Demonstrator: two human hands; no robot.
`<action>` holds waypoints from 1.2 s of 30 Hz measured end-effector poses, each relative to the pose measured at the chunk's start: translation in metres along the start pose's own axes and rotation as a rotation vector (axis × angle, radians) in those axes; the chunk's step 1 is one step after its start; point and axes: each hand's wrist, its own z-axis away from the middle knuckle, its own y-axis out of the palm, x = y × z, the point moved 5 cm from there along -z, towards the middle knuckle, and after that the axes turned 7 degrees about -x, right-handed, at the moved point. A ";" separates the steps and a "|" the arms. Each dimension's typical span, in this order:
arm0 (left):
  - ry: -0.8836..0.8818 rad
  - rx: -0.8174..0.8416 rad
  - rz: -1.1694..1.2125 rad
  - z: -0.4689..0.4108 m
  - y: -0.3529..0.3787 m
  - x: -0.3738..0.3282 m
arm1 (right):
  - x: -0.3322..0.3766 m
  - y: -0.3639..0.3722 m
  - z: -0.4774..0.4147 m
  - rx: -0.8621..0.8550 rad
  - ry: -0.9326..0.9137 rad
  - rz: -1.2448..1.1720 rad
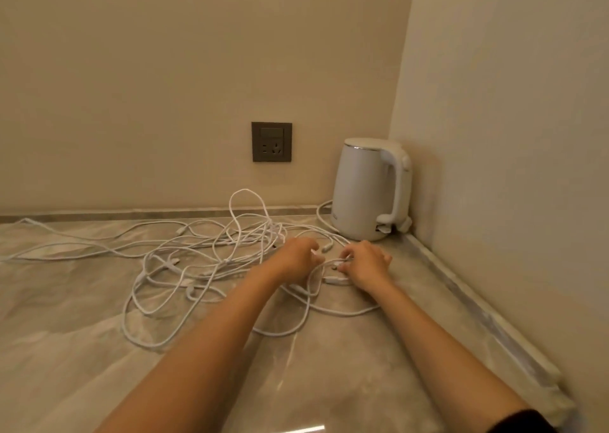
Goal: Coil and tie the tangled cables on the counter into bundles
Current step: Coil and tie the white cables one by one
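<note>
**Both hands in the tangle, right side of the desk**

Left hand (298, 256): fingers curled down, pinching a white strand at the fingertips.
Right hand (365, 263): fingers curled as well, pinching a strand, with a small connector end just beside the fingertips.
The hands sit near each other with a short run of cable between them. Both forearms are bare, and I see a dark sleeve (527, 421) edge in the bottom right corner.

The cables (197, 258) are thin and white, in one loose tangle on the desk (82, 350), mostly left of the hands and under them. The loops cross many times, so I can't tell how many separate cables there are. One loop stands up off the surface at the back, in front of the wall. Long strands trail out to the left edge. A wide loop lies nearer me, passing under the left forearm. A few small connector ends show in the pile.

The kettle (369, 189) is white and upright in the back right corner, handle to the right. It sits near the right hand, not touching it.
A dark grey wall socket (271, 141) is on the back wall above the tangle.
The desk surface is glossy grey-beige marble pattern.
</note>
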 end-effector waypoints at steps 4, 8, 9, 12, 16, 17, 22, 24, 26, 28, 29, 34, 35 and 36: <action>-0.037 -0.001 0.038 -0.009 0.001 0.005 | 0.002 -0.005 -0.015 0.000 -0.064 -0.327; -0.194 -0.236 0.398 -0.017 -0.030 0.015 | 0.012 -0.013 -0.031 0.102 -0.052 -0.695; -0.217 -0.299 0.461 -0.018 -0.042 0.016 | 0.017 -0.018 -0.032 0.146 -0.044 -0.771; -0.130 -0.491 0.353 -0.019 -0.080 0.015 | 0.040 -0.032 -0.033 0.326 0.015 -1.094; 0.025 -0.682 0.183 -0.009 -0.123 0.017 | 0.075 -0.029 -0.033 0.649 0.051 -1.425; 0.043 -0.666 0.084 -0.009 -0.127 0.017 | 0.082 -0.026 -0.031 0.718 0.042 -1.457; -0.078 -0.148 0.360 -0.020 -0.102 0.038 | 0.110 -0.017 -0.022 0.990 0.015 -1.584; -0.145 -0.151 0.649 -0.023 -0.089 0.046 | 0.118 -0.017 -0.017 1.085 -0.015 -1.590; -0.205 -0.236 0.768 -0.025 -0.077 0.050 | 0.122 -0.017 -0.014 1.141 -0.051 -1.621; -0.184 -0.233 0.758 -0.027 -0.064 0.045 | 0.126 -0.018 -0.015 1.192 -0.103 -1.731; -0.141 -0.202 0.743 -0.026 -0.058 0.039 | 0.127 -0.019 -0.017 1.206 -0.114 -1.807; -0.048 0.099 0.615 -0.023 -0.031 0.017 | 0.114 -0.027 -0.046 0.895 0.086 -2.002; -0.057 0.176 0.595 -0.021 -0.028 0.016 | 0.110 -0.029 -0.052 0.844 0.103 -2.024; -0.073 0.246 0.581 -0.020 -0.026 0.015 | 0.107 -0.028 -0.057 0.799 0.118 -2.033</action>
